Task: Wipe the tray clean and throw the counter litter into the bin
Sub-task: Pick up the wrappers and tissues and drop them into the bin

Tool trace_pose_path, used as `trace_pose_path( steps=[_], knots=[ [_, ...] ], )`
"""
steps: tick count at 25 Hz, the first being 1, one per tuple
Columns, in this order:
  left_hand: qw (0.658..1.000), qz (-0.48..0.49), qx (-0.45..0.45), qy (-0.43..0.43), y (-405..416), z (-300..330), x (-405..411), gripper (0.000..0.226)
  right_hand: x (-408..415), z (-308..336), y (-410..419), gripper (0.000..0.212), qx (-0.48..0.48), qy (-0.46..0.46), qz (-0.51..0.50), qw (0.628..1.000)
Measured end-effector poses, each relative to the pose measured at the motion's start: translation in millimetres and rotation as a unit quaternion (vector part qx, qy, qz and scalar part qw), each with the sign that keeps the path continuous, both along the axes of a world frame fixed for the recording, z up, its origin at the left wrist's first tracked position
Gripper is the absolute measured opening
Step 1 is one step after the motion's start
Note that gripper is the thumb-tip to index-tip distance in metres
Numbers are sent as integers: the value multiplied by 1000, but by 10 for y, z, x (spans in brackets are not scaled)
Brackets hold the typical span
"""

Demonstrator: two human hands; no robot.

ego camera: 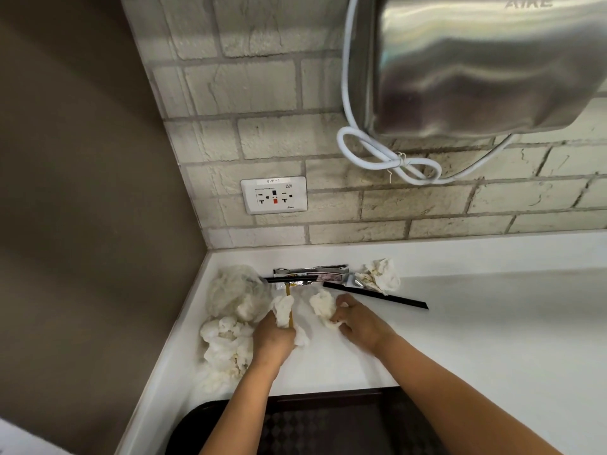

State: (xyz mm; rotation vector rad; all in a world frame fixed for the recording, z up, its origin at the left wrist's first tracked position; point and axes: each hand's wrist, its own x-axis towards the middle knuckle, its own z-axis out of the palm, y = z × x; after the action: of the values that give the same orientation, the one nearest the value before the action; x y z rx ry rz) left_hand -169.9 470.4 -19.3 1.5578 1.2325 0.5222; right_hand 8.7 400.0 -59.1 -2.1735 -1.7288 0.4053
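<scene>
Dark tray (328,428), lowest in view, lies at the near edge of the white counter (492,339), partly under both forearms. Left hand (274,338) grips a crumpled tissue (283,310) together with a thin yellow stick (289,310). Right hand (359,323) pinches a second tissue wad (323,307). Beyond: foil wrapper (308,277), black strip (377,294), soiled napkin (381,274). Leftward, 2 tissue heaps (226,346) fill the corner.

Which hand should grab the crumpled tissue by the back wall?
Right hand, probably. The tissue lies on its side, while the left hand is farther away and already full.
</scene>
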Motion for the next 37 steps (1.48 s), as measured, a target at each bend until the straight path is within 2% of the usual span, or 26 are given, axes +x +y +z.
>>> trace_pose_path(
  steps=[2, 4, 6, 10, 13, 16, 18, 22, 29, 31, 34, 37],
  knots=[
    [1000, -2, -2, 12, -11, 40, -33, 29, -2, 3, -4, 23, -14, -17, 17, 1000],
    [999, -13, -3, 31, 1, 57, -45, 24, -23, 55, 16, 29, -69, -35, 19, 997],
    [999, -21, -9, 38, 24, 79, -36, 21, -41, 81, 31, 30, -80, -36, 4, 996],
    [1000, -17, -15, -14, -53, 297, -16, 19, -85, 80, -39, 43, -58, 19, -26, 998],
    [998, -23, -19, -58, -165, 480, -88, 39, -148, 172, -168, 40, -18, 92, -98, 991],
    [996, -11, -18, -87, -259, 674, -153, 53, -140, 358, -375, 35, 83, 221, -236, 942],
    [992, -15, -27, -123, -411, 825, -169, 52, -175, 587, -633, 32, 143, 299, -286, 899],
    [983, -44, -41, -173, -875, 1053, -140, 33, -391, 1063, -1361, 31, 246, 341, -316, 850],
    [973, -162, -31, -159, -1846, 1089, -193, 30, -857, 1224, -2520, 28, 328, 413, -381, 759],
    [972, -172, -43, -155, -2082, 1025, -279, 32, -969, 1220, -2791, 29, 334, 430, -387, 744],
    [968, -193, -53, -148, -2485, 911, -471, 33, -1140, 1164, -3148, 29, 342, 428, -384, 743],
    [968, -207, -52, -132, -2948, 816, -602, 25, -1221, 1076, -3549, 31, 348, 434, -387, 735]
  ],
)
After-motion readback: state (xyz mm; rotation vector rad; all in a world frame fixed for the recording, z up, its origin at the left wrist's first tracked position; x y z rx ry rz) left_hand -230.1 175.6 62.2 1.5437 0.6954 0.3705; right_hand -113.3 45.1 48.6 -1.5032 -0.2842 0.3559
